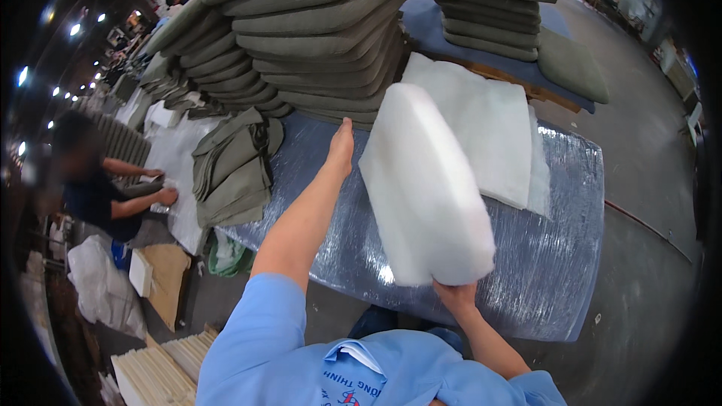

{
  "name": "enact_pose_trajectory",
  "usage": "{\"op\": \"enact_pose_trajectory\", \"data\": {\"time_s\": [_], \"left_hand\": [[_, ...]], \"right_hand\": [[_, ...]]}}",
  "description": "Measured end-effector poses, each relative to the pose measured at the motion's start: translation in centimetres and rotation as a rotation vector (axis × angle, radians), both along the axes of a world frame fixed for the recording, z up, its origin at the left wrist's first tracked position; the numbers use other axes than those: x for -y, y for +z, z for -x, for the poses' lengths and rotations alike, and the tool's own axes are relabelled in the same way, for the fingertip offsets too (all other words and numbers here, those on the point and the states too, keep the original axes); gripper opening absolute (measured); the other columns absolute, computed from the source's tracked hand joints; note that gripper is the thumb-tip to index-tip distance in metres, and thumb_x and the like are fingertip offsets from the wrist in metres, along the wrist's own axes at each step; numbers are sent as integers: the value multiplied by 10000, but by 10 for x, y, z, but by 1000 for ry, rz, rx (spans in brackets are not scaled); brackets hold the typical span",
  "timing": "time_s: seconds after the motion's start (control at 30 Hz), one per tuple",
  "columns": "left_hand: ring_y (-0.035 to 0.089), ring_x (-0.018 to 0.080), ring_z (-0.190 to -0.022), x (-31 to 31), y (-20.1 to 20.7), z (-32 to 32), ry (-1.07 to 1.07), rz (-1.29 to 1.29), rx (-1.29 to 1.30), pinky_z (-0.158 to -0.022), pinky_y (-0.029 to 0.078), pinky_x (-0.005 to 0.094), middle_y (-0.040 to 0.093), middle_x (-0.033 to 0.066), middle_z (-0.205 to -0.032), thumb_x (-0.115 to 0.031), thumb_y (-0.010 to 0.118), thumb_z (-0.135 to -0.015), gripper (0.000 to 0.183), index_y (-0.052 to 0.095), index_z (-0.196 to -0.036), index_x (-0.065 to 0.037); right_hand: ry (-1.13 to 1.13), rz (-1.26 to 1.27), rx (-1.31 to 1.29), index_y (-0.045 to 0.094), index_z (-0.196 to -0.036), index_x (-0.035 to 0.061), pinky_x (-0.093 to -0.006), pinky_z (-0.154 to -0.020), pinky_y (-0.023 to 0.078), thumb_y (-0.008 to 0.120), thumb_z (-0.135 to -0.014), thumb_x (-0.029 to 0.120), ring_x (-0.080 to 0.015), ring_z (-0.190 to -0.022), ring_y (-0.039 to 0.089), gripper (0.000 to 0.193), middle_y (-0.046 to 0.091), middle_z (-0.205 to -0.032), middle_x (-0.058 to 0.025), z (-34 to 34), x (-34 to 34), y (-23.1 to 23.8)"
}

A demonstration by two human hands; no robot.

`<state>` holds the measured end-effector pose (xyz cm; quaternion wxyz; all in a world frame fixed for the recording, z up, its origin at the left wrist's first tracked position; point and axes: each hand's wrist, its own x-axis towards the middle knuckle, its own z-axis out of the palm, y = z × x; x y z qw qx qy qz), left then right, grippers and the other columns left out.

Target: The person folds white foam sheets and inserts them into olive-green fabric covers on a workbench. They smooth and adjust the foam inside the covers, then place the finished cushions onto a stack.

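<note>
A thick white cushion of padding (425, 188) stands tilted on its edge above the table, in front of me. My right hand (457, 297) grips its near lower end, with the fingers mostly hidden beneath it. To the left of the cushion, my left hand (342, 149) is held out flat with fingers stretched, apart from the cushion and close to the tall stack of grey-green cushions (323, 45). Behind the white cushion lie flat sheets of white wadding (492, 131) on the plastic-wrapped table (556, 256).
Folded grey-green fabric covers (235, 165) lie at the table's left. Another cushion stack (489, 11) stands at the back right, a single cushion (571, 68) beside it. A co-worker (98, 180) handles something dark at the left. Pale boards (154, 368) stand at lower left.
</note>
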<state>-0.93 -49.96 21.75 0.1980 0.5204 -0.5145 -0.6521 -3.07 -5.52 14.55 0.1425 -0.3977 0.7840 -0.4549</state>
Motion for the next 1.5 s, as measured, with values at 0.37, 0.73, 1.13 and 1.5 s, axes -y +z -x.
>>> {"op": "enact_pose_trajectory", "data": {"time_s": [0.37, 0.73, 1.13, 1.5], "left_hand": [[473, 425, -1463, 68, -79, 62, -367, 226, 129, -1192, 375, 469, 513, 250, -1573, -665, 327, -1076, 839, 527, -1518, 19], [475, 410, -1466, -44, -140, -117, -65, -93, 310, -1199, 371, 437, 512, 316, -1544, -609, 294, -1098, 871, 483, -1480, 150], [600, 406, -1294, -232, -130, -230, 192, 297, 835, -1105, 458, 488, 646, 283, -1345, -448, 442, -1097, 575, 607, -1411, 4], [629, 294, -1177, -422, -27, -165, 145, -937, -694, -949, 535, 482, 574, 96, -1428, -623, 527, -1053, 613, 511, -1492, -195]], "right_hand": [[28, -244, -22, 695, -1266, 21, -401, -919, 593, 899, -779, 40, -246, -1054, 728, 529, 741, -1212, -136, -2, -19, -15], [-71, -212, 1188, 662, -1319, -37, -425, -1030, 543, 826, -725, -35, -287, -1135, 700, 616, 750, -1193, -154, 143, -24, 2], [-385, -351, 789, 691, -972, 44, -344, -526, 519, 786, -925, 132, -173, -625, 653, 138, 676, -780, -41, 188, -113, -24], [427, 214, 164, 632, -1052, 38, -342, -794, 505, 693, -994, 134, -210, -887, 614, 128, 645, -1008, -101, -47, -2, 49]]}}
